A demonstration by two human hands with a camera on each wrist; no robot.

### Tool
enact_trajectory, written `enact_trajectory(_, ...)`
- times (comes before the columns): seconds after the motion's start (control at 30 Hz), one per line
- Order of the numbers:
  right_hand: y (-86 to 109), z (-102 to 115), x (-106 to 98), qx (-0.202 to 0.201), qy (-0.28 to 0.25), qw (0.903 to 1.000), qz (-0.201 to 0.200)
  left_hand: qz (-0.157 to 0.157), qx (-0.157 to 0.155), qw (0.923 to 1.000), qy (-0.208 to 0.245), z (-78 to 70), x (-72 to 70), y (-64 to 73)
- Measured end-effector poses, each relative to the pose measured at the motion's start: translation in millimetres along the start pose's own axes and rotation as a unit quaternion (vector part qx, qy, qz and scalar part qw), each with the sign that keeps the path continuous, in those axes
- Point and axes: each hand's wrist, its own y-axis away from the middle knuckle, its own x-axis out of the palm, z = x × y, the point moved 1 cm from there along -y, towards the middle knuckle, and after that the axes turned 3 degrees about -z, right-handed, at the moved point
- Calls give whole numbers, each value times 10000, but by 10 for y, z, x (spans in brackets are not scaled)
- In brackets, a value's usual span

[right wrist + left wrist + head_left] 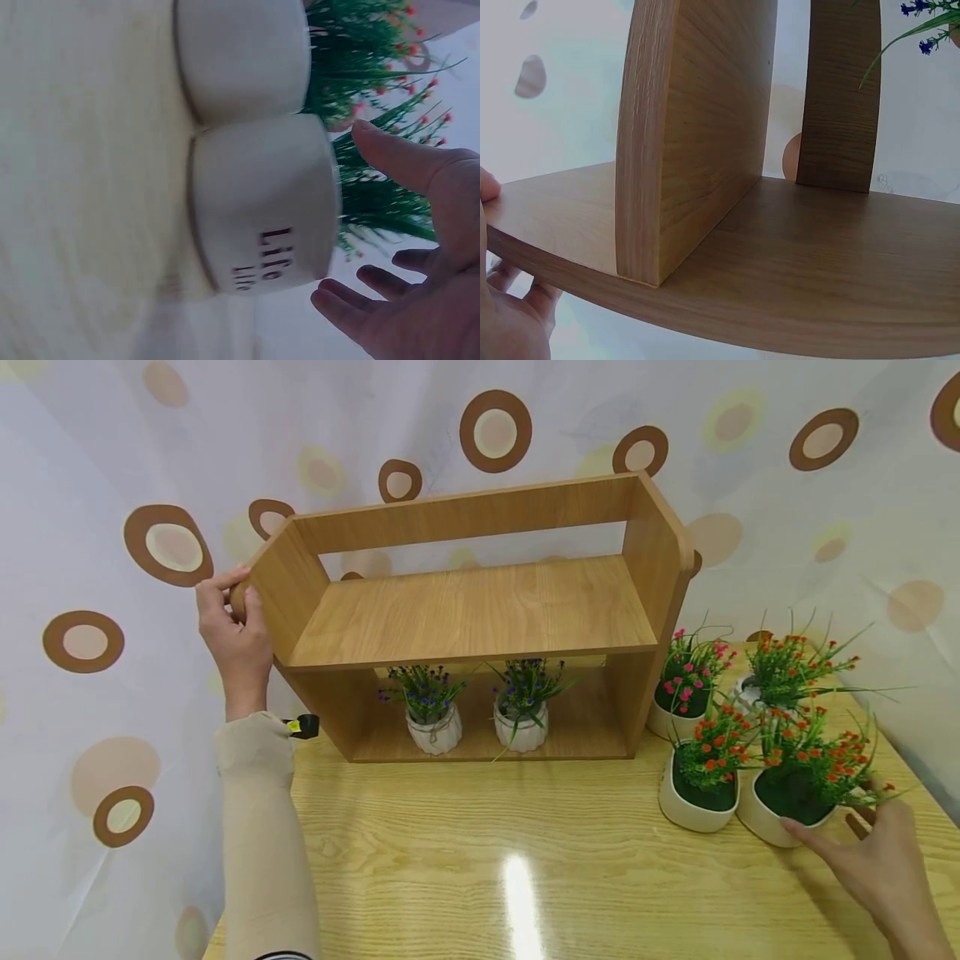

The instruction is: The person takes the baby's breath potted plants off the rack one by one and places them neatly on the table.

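Shelf, wooden and two-tiered, stands on the table in the head view. Left hand grips the front edge of its left side, fingers curled round. Two ribbed pots with purple flowers, left and right, sit on the lower tier. Right hand is at the near-right pot, thumb by the front of the rim, other fingers on the far side, partly lost in the foliage. The oval pot stands just beside it; a pink-flowered pot and a white pot are behind. Risk, as I judge it: a tug from the left could shift the shelf and unsettle the ribbed pots; overlapping stems could drag a neighbour if the near-right pot were moved.

Left wrist view: thumb over one face of the board, fingers under the other, so the hold straddles its edge. Hand mostly cut off at the left; grip firmness can't be told.

Right wrist view, turned sideways: fingers spread wide, thumb well apart, no closed hold. "Life" lettering on the pot is readable. Fingertips lie near the rim; touch uncertain. One-sided contact could tip it, I reckon. Neighbouring pot cropped; blooms blurred.
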Motion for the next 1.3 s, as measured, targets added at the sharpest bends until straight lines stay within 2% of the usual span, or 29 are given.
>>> enact_trajectory(0.13, 31, 210, -88, 50, 69, 9995, -306, 4, 3, 10000, -9, -27, -8, 8)
enact_trajectory(0.27, 46, 451, -159, -80, -118, 9955, -934, 13, -2, 10000, -7, -55, -11, 15)
enact_trajectory(0.4, 17, 698, -230, -785, -445, 9839, -1541, 26, 2, 10000, 12, -64, -11, 19)
enact_trajectory(0.5, -29, 891, -266, -1371, -516, 9734, -1761, 31, -21, 10000, 13, -54, -12, 24)
enact_trajectory(0.57, -68, 1027, -276, -1589, -509, 9694, -1802, 25, -39, 10000, 3, -44, -13, 27)
enact_trajectory(0.77, -216, 1444, -266, -1950, -741, 9651, -1585, 21, -46, 10000, -14, -25, -13, 23)
enact_trajectory(1.0, -356, 1848, -165, -2724, -1466, 9426, -1253, 29, -82, 10000, 28, -20, -1, 21)
enact_trajectory(1.1, -354, 1973, -40, -2924, -1689, 9353, -1057, -6, -65, 10000, 69, -23, 8, 14)
enact_trajectory(1.2, -335, 2063, 175, -3127, -1863, 9283, -756, -41, -45, 9999, 89, -28, 13, 4)
enact_trajectory(1.3, -289, 2110, 459, -3169, -1738, 9319, -321, -37, -45, 9999, 108, -27, 17, -4)
